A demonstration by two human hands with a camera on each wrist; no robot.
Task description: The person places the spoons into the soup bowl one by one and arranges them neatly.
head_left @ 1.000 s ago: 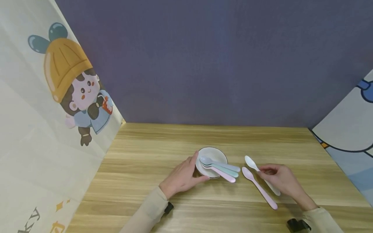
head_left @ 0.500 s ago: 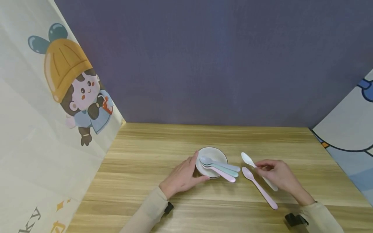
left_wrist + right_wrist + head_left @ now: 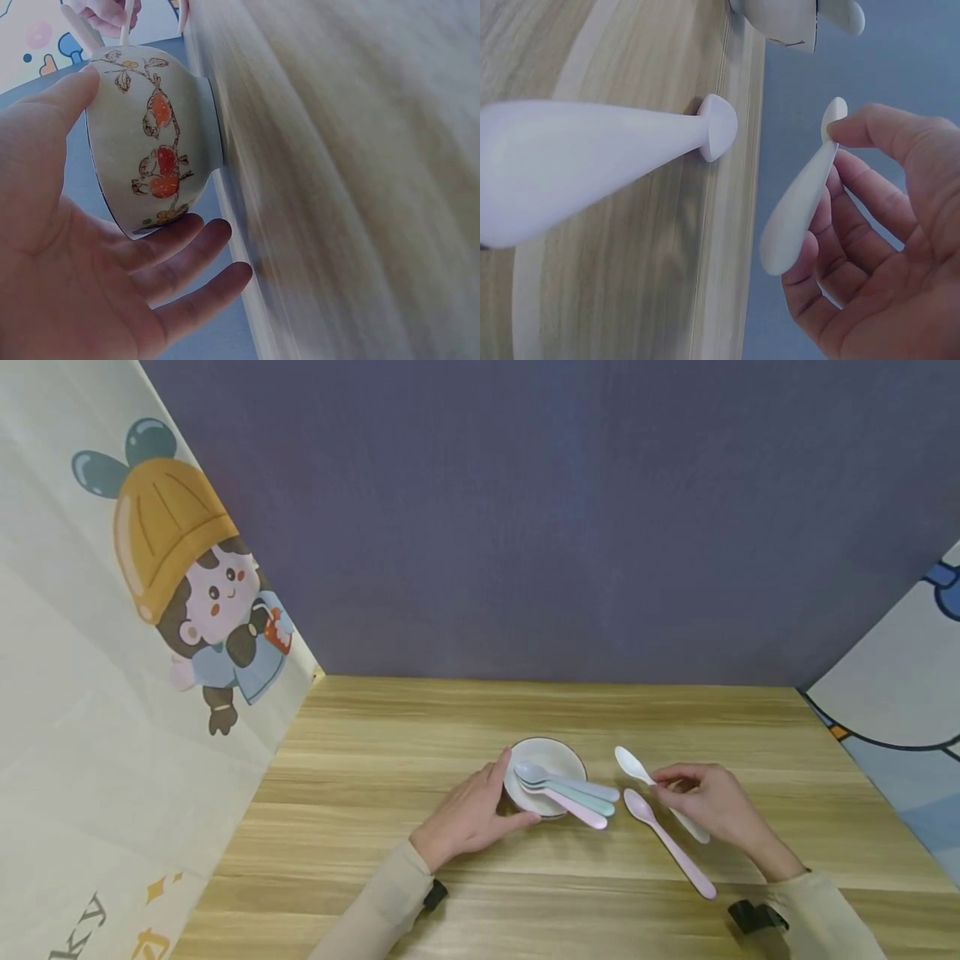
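My left hand (image 3: 468, 816) holds a small bowl (image 3: 551, 753) on the table, thumb on one side and fingers on the other. Its outside shows orange fruit on brown twigs in the left wrist view. Inside lean a pale blue spoon (image 3: 588, 788), a mint green spoon (image 3: 595, 803) and a pink spoon (image 3: 581, 814), handles over the rim toward the right. My right hand (image 3: 712, 806) pinches a white spoon (image 3: 799, 214) by its handle, raised off the tabletop in the right wrist view. Beside it a second pink spoon (image 3: 678, 857) lies on the table, bowl end away from me.
The wooden table (image 3: 405, 718) meets a dark blue-grey panel (image 3: 480, 527) at its back edge. A pale printed sheet (image 3: 67, 610) with a cartoon figure borders the left side. Another printed sheet (image 3: 900, 685) stands at the right.
My right hand has moved left and slightly away from me, carrying the white spoon closer to the bowl. The left hand and the bowl keep their place.
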